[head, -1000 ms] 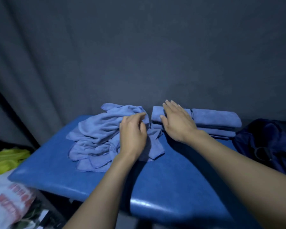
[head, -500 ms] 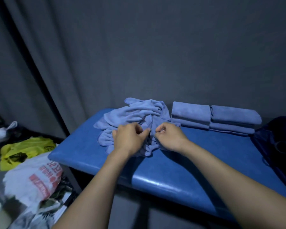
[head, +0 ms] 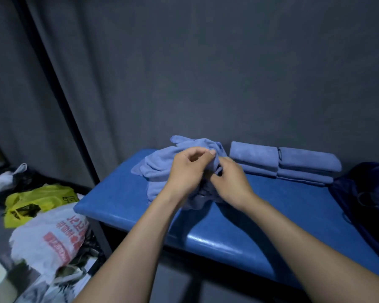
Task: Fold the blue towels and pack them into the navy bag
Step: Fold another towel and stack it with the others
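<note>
Grip: left hand (head: pixel 189 169) and right hand (head: pixel 230 182) both pinch crumpled towel pile (head: pixel 162 169) | folded towels (head: pixel 282 162) beside

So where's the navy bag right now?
In the head view, the navy bag sits at the far right edge, on the blue bench, just right of the folded towels.

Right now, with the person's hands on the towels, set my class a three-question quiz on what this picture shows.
1. True or false: the folded light blue towels are already inside the dark navy fabric bag.
2. What are the left hand and right hand both gripping?
A. the crumpled heap of light blue towels
B. the yellow plastic bag
3. Fill in: the towels lie on a padded ____ bench.

Key: 1 false, they sit on the bench beside the bag; 2 A; 3 blue.
</note>
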